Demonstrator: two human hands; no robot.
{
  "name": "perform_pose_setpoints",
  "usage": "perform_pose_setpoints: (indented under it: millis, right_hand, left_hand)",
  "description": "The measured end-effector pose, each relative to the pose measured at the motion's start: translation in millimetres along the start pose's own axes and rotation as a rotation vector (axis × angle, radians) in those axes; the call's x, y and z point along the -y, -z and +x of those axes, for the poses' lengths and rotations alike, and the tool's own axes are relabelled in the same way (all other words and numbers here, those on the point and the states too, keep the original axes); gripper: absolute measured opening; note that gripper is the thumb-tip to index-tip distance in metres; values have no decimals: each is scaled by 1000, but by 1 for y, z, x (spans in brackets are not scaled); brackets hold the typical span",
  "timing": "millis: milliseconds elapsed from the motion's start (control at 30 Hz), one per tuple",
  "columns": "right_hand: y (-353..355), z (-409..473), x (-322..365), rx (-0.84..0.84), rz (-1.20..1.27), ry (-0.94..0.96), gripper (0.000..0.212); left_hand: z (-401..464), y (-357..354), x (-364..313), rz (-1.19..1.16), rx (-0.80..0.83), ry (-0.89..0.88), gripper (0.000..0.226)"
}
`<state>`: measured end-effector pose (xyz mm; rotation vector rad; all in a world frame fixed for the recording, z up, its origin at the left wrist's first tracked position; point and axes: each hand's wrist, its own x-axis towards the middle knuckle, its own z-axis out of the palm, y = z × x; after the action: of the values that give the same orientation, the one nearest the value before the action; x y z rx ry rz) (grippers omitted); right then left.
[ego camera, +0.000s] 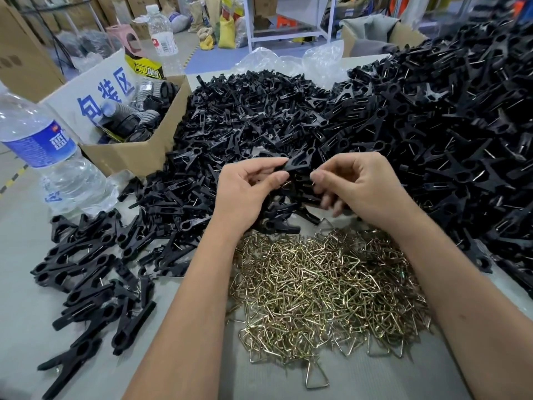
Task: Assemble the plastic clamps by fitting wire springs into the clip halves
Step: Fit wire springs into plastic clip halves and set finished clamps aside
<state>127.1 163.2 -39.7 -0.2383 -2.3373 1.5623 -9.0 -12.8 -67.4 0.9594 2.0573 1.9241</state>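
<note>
**Readable text in the scene**

Large blue Chinese characters, 包装区, are printed on the white board [98,90] standing in the cardboard box [135,157] at the far left. Behind it, "PRO JARN" or similar is read in black on a yellow packaging label [147,71]; the last letters are unclear. A single white character, 蓝, is shown on the blue label of the near-left water bottle [40,140]. The far bottle's label [163,43] is too small to be read.

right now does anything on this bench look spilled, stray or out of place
Nothing looks damaged. One wire spring lies alone on the table, nearer the person than the spring heap. A water bottle leans at the left edge against the clip parts. Both hands hold a black clip.
</note>
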Motion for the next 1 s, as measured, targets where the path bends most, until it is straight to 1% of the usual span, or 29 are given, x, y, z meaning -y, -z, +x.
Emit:
perform_pose_setpoints:
  millis: [33, 100, 133, 167, 233, 333, 400, 433, 533, 600, 667, 733, 833, 933, 1000]
  right_hand:
    - [5, 1, 2, 51, -208, -6, 20]
    - [10, 3, 6, 224, -591, -48, 17]
    - [9, 4, 7, 280, -736, -65, 19]
    - [6, 4, 7, 300, -838, -75, 22]
    - [0, 4, 8, 286, -919, -79, 24]
    - [-3, 4, 8, 277, -937, -89, 22]
    - [-1, 4, 7, 264, -885, -98, 21]
    - [1, 3, 6, 260, -810, -109, 21]
    - [11, 2, 4, 251, -393, -132, 13]
    - [15, 3, 2, 106, -124, -75, 6]
    - [13, 7, -5, -76, 58, -34, 9]
    - [6, 8, -11, -140, 145, -32, 13]
    - [-1, 7, -18, -127, 192, -17, 14]
    - [-6, 6, -19, -105, 194, -4, 8]
    - [-7, 5, -20, -124, 182, -2, 9]
  left_hand:
    - [1, 0, 1, 11, -37, -9, 26]
    - [3, 0, 4, 44, -83, -18, 26]
    - [4, 0, 6, 58, -89, -18, 26]
    - [5, 0, 7, 69, -87, -18, 27]
    - [5, -1, 8, 86, -76, -20, 27]
    - [4, -1, 8, 110, -66, -24, 28]
    - [4, -1, 6, 121, -64, -30, 28]
    - [4, -1, 6, 121, -59, -30, 28]
    - [3, -1, 5, 109, -48, -24, 29]
    - [2, -2, 3, 120, -41, -32, 30]
    - [0, -3, 3, 148, -23, -44, 30]
    - [-1, -5, 4, 186, -16, -58, 30]
    - [-1, -6, 5, 222, -10, -69, 29]
    - [-1, -5, 6, 227, 12, -72, 30]
    - [-1, -5, 5, 232, 28, -80, 30]
